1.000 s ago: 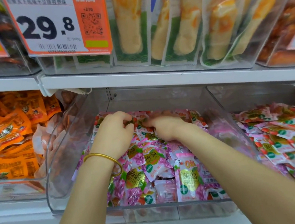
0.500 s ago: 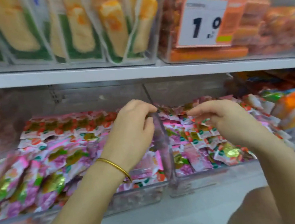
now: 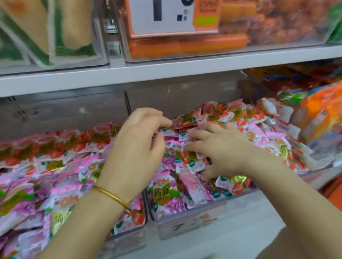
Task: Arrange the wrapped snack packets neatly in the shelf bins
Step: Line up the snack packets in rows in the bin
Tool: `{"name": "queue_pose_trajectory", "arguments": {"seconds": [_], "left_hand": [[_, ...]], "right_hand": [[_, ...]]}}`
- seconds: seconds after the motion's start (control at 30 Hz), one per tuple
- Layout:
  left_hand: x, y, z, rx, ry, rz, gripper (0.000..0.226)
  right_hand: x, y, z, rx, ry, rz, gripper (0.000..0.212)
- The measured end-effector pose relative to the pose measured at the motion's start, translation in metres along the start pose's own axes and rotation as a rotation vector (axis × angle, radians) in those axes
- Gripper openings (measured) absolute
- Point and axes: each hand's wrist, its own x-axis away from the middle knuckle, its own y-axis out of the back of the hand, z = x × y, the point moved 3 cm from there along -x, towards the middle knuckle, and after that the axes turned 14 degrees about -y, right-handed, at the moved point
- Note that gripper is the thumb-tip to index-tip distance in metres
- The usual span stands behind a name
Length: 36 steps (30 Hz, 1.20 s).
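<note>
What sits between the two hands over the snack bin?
In the head view, only pink and red snack packets fill the gap between the left hand and right hand, nothing else.

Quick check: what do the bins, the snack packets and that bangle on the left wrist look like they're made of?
Bins: clear rigid plastic, by the look; the packets show through the front wall.
Snack packets: glossy printed plastic film, with gold patches that look like foil and glint.
Bangle: smooth, shiny gold-coloured metal, probably; real gold or plating cannot be told.
</note>
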Motion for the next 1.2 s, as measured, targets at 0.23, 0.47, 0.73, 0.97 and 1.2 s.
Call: {"name": "queue_pose_trajectory", "arguments": {"seconds": [0.23,0.47,0.73,0.97,1.2], "left_hand": [[0.003,-0.002,0.001,0.039,0.038,-0.012,0.025],[0.002,-0.002,0.0,0.033,0.041,-0.008,0.025],[0.003,-0.001,-0.001,0.056,0.056,0.013,0.025],[0.003,0.001,-0.003,0.061,0.036,0.039,0.026],[0.001,0.003,-0.017,0.246,0.111,0.054,0.038]], "right_hand": [[0.005,-0.001,-0.003,-0.218,-0.084,-0.196,0.033],[0.012,0.006,-0.014,-0.529,-0.213,-0.517,0.016],[0.021,0.008,-0.027,-0.577,-0.542,-0.681,0.019],[0.022,0.009,-0.034,-0.967,-0.541,-0.75,0.016],[0.029,0.013,-0.028,-1.487,-0.576,-0.688,0.015]]}}
